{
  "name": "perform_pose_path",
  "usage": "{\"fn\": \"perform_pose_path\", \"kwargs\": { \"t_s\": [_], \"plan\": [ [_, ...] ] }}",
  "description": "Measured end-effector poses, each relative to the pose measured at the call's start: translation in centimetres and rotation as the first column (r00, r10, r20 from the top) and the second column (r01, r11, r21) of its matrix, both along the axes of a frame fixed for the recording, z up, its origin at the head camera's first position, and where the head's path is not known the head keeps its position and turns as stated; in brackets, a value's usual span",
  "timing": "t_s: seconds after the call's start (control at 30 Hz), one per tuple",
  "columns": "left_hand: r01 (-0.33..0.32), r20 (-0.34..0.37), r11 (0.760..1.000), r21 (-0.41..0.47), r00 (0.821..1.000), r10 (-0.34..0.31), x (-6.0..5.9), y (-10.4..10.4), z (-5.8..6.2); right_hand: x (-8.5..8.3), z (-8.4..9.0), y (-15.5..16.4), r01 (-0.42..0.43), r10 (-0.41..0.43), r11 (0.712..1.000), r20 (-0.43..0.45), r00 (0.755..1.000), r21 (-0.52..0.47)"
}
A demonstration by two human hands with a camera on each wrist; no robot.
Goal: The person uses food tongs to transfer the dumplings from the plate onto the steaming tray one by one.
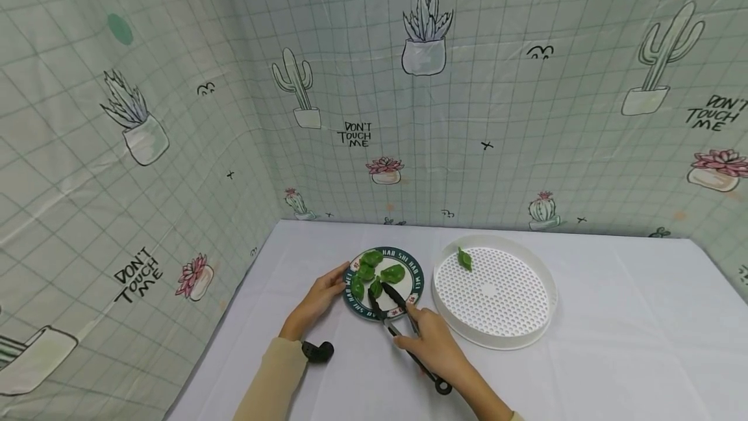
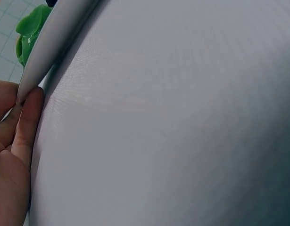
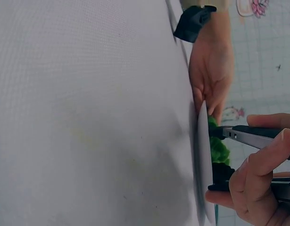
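Currently, working left to right across the head view. My left hand point(image 1: 315, 301) rests on the white surface point(image 1: 613, 343) with its fingers against the left rim of the plate point(image 1: 416, 273); the left wrist view shows fingertips point(image 2: 29, 117) touching the plate's edge, fingers fairly straight, not curled round it. A dark band point(image 1: 317, 351) sits at that wrist.

The plate, patterned round its border, lies near the middle of the surface and carries several green dumplings point(image 1: 393, 272), clustered on its left and centre.

My right hand point(image 1: 429, 343) holds a pair of black tongs point(image 1: 390, 307), fingers and thumb curled round the two arms; that grip is clamped on the tongs. The tong tips reach over the plate's lower part, straddling one dumpling point(image 1: 376, 288); I cannot tell whether they actually pinch it. In the right wrist view the tong arms point(image 3: 258, 136) stand apart, with green showing beyond the plate's edge.

Just right of the plate, close but not visibly touching, sits a round white perforated tray point(image 1: 543, 317). One green dumpling point(image 1: 464, 259) lies in it near the upper left rim.
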State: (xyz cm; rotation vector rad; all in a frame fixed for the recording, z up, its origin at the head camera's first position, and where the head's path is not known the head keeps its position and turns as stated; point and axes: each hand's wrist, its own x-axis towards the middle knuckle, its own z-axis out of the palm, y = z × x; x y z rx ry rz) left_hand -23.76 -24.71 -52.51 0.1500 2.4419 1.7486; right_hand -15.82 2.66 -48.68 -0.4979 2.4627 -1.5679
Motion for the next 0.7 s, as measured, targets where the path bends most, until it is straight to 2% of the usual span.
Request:
{"fn": "perform_pose_path", "kwargs": {
  "t_s": [0.33,0.53,0.7],
  "plan": [
    [-0.022,0.002,1.000,0.001,1.000,0.022,0.4,0.1,0.2,0.1,-0.1,0.1,-0.010,0.011,1.000,0.012,1.000,-0.015],
    [-0.017,0.004,1.000,0.005,1.000,0.017,0.3,0.0,0.1,-0.1,-0.1,0.5,-0.018,0.019,0.999,0.023,1.000,-0.031],
    [0.003,-0.003,1.000,0.007,1.000,-0.003,0.2,0.0,0.1,-0.2,0.1,1.0,-0.006,0.006,1.000,-0.009,1.000,-0.013]
  ]
}}
